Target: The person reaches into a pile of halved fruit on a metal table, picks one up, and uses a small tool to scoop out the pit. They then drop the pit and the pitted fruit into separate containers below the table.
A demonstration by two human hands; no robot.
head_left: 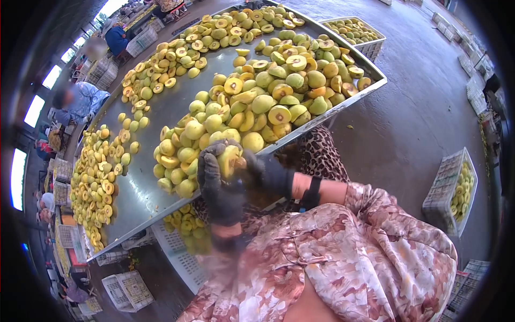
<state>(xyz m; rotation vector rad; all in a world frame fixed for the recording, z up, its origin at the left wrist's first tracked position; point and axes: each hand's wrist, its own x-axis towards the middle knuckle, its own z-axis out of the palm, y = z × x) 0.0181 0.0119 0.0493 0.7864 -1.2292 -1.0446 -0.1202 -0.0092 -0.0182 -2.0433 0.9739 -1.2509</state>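
Observation:
In dark gloves, both hands meet at the near edge of a metal table (140,189). My left hand (219,188) is wrapped round a yellow-green cut fruit (229,161), its fingers curled over the top. On the fruit's other side, my right hand (271,174) is closed and blurred by motion; whatever lies in its fingers is hidden. A large heap of halved fruit (263,103) lies just beyond the hands. More halves (99,185) are spread along the table's far and left sides.
A crate of fruit (179,263) stands below the table edge, near my body. Other crates stand at the right (444,188), behind the table (370,49) and at the lower left (127,291). A person in blue (86,102) sits across the table.

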